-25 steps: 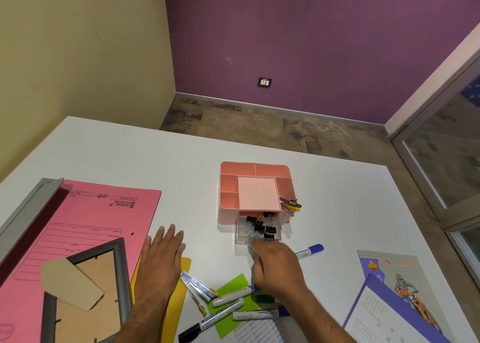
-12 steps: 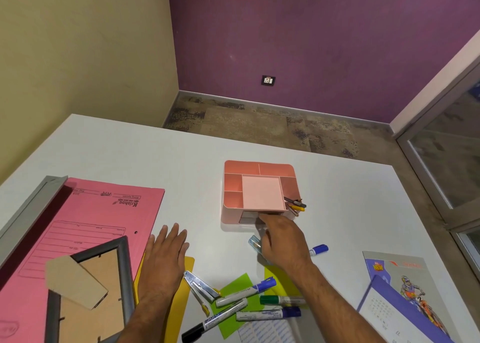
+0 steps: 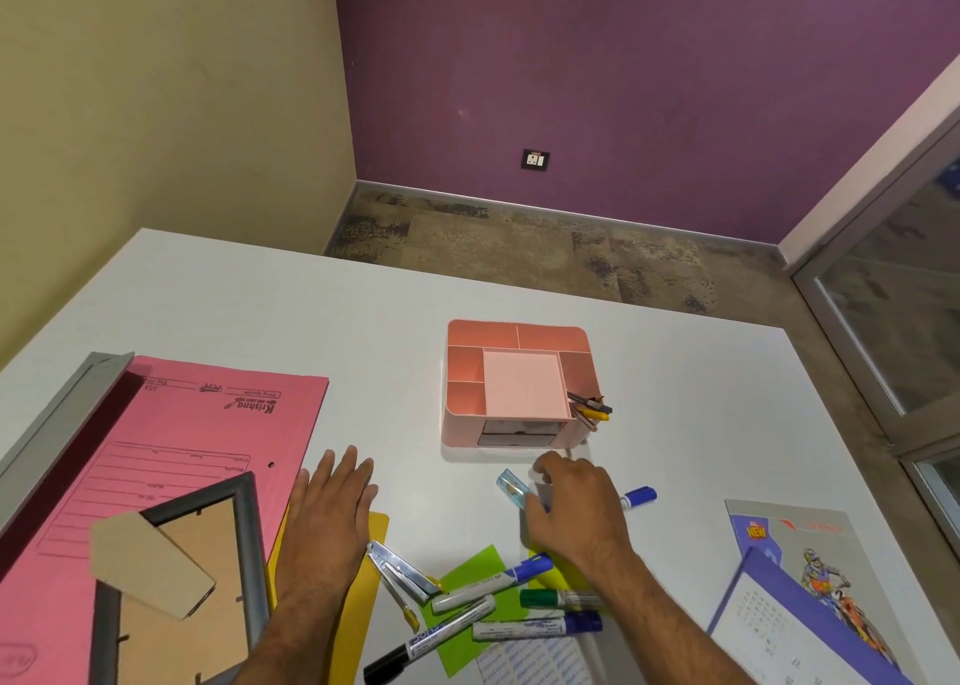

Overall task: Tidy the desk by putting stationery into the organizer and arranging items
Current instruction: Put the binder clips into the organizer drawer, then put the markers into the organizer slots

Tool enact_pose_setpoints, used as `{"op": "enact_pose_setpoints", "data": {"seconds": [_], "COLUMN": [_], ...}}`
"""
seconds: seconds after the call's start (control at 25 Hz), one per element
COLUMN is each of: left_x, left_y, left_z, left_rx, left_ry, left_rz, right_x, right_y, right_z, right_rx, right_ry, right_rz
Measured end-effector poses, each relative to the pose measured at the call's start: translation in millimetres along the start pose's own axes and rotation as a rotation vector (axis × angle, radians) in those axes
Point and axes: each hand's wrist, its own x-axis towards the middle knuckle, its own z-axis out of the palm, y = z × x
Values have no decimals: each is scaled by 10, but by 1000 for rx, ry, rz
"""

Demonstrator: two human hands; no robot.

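The pink organizer (image 3: 463,363) stands mid-desk with its clear front drawer (image 3: 517,433) pushed in and a few pens (image 3: 591,407) in its right compartment. My right hand (image 3: 576,510) hovers just in front of it, fingers loosely curled, its thumb side against a small clear blue piece (image 3: 511,486); I see no grip. A blue marker (image 3: 640,496) pokes out from behind that hand. My left hand (image 3: 332,502) lies flat on the desk over a yellow sheet (image 3: 363,586). Several markers (image 3: 498,583) and a silver stapler (image 3: 400,570) lie near the front edge.
A pink file folder (image 3: 182,450) with a grey picture frame (image 3: 244,554) on it fills the left side. A green sticky note (image 3: 470,567) lies under the markers. A purple calendar (image 3: 810,611) sits at the front right. Floor lies beyond the desk's far edge.
The drawer with the binder clips was pushed shut by my right hand, which then drew back toward me and lowered beside the clear blue piece. My left hand stayed put.
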Motion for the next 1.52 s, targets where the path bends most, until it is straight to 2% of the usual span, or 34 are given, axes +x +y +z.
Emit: {"op": "enact_pose_setpoints", "data": {"seconds": [0.16, 0.28, 0.56, 0.68, 0.8, 0.96, 1.12, 1.32, 1.52], "left_x": [-3, -18, -53, -142, -223, -187, -121, -63, -67], "left_y": [18, 24, 74, 52, -14, -110, -160, -161, -153], "left_z": [-23, -62, -116, -114, -82, -165, -261, -242, -263], "left_rx": [-63, -166, -357, -407, -413, -266, -128, -127, -133], "left_ry": [11, 23, 39, 22, -25, -183, -277, -194, -170], "left_rz": [-11, -25, -33, 129, 338, 495, 597, 689, 703], "right_x": [-94, -129, -137, 20, 275, 534, 642, 731, 734], "right_y": [-8, -18, -223, -428, -561, -652, -763, -839, -781], "right_z": [4, 53, -89, -309, -431, -372, -295, -288, -235], "right_rx": [-76, -43, 448, 571, 543, 353, 192, 160, 231], "right_ry": [-126, -120, 201, 365, 464, 303, 133, 80, 62], "right_rz": [30, -3, -85, -106, -186, -173, -197, -134, -80]}}
